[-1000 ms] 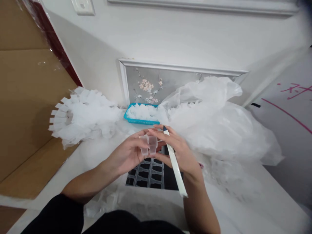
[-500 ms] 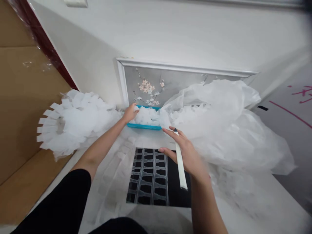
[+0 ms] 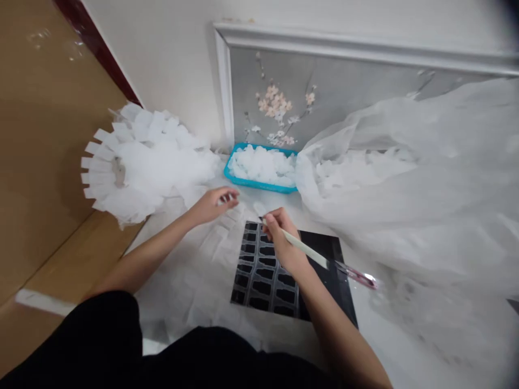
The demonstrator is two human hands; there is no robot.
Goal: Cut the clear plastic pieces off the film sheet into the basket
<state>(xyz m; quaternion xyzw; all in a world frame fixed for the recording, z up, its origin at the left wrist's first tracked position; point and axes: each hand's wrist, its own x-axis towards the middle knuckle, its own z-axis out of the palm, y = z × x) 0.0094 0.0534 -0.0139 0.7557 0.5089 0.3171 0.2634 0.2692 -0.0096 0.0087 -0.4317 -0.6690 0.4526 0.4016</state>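
My right hand (image 3: 281,237) grips a slim pale stick (image 3: 306,248) like a pen or brush, its dark tip pointing up and left. Near that tip lies a small white piece (image 3: 259,208). My left hand (image 3: 217,205) hovers to the left, fingers loosely curled with a gap between thumb and fingers; nothing shows in it. Just beyond is a blue tray (image 3: 259,185) filled with white scraps (image 3: 263,163). Under my right hand and forearm is a black board (image 3: 324,243), its left part covered by rows of dark shapes in a clear grid (image 3: 263,273).
A fluffy bundle of white strips (image 3: 141,162) stands left, beside cardboard (image 3: 40,162). Sheer white plastic (image 3: 425,189) bulges on the right. A small pink-handled metal tool (image 3: 363,278) lies by the board. A framed blossom picture (image 3: 275,102) stands behind the tray.
My left hand has left the scraps in the tray and come nearer. My right hand has turned from open fingers with the stick across them to a pen-like grip. The view has shifted.
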